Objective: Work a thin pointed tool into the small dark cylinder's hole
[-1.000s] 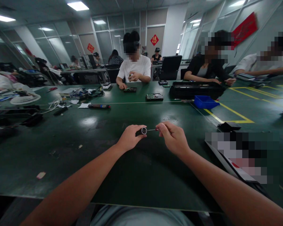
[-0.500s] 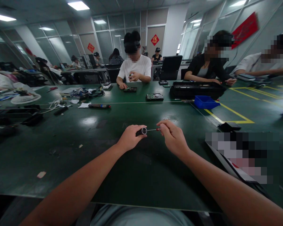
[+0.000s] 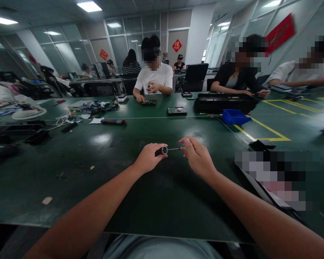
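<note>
A dark cylindrical part (image 3: pixel 164 150) with a pale ring at its end is gripped in the left hand (image 3: pixel 146 158) over the table (image 3: pixel 140 212). A screwdriver (image 3: pixel 174 149), its handle mostly hidden by fingers, is pinched in the right hand (image 3: pixel 200 157), its shaft pointed at the ring. Beyond them are set a pen-shaped tool (image 3: pixel 113 122), a circuit-board unit (image 3: pixel 177 111), a blue tray (image 3: pixel 235 117) and a long black housing (image 3: pixel 226 104).

The green table (image 3: pixel 162 208) bears a black casing (image 3: pixel 225 104), a blue bin (image 3: pixel 235 117) and a circuit-board unit (image 3: pixel 176 111).
</note>
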`<state>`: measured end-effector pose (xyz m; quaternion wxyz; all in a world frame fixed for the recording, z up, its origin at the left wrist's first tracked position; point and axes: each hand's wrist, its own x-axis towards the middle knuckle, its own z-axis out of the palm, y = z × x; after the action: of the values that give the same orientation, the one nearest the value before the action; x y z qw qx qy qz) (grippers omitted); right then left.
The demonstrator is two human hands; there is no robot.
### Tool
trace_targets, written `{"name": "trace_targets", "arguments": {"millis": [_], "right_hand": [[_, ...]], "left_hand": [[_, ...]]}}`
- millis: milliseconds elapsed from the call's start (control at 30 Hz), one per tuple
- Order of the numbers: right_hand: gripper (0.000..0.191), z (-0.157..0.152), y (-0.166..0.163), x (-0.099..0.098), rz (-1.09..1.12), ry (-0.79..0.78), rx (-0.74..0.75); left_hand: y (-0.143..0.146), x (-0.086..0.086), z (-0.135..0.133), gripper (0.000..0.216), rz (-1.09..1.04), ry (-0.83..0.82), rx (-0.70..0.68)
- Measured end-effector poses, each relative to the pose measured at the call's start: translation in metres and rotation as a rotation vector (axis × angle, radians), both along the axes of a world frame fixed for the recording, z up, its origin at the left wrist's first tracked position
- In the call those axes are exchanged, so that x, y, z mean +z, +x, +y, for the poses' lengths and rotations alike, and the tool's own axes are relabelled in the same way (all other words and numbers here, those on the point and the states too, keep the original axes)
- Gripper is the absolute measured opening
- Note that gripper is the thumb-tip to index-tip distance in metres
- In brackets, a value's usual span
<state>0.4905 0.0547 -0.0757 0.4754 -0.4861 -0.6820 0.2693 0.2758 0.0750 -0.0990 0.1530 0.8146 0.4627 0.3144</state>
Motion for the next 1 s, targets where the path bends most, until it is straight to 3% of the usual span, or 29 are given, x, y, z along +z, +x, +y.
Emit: {"name": "trace_targets", "arguments": {"millis": [233,400,567,667,833,1000], "right_hand": [[0.020,0.003,-0.002,-0.003,0.192,-0.026,-0.007],[0.027,0.008,-0.003,-0.002,0.306,-0.052,0.038],[0.029,0.022,0.002,-0.012,0.599,-0.224,0.029],[0.030,0.028,0.006,-0.014,0.586,-0.349,-0.021],[0.031,0.027,0.006,-0.015,0.434,-0.200,-0.083],[0.026,0.021,0.006,-0.014,0.443,-0.104,-0.067]], "left_hand": [[-0.002,-0.005,0.003,0.038,-0.020,0.006,0.020],[-0.002,-0.006,0.003,0.040,-0.004,0.008,0.005],[-0.004,0.000,0.005,0.039,-0.001,0.077,-0.101],[-0.005,0.001,0.006,0.038,0.053,0.076,-0.106],[-0.003,-0.002,0.007,0.038,0.075,0.046,-0.054],[-0.004,-0.005,0.007,0.038,0.083,0.046,-0.067]]}}
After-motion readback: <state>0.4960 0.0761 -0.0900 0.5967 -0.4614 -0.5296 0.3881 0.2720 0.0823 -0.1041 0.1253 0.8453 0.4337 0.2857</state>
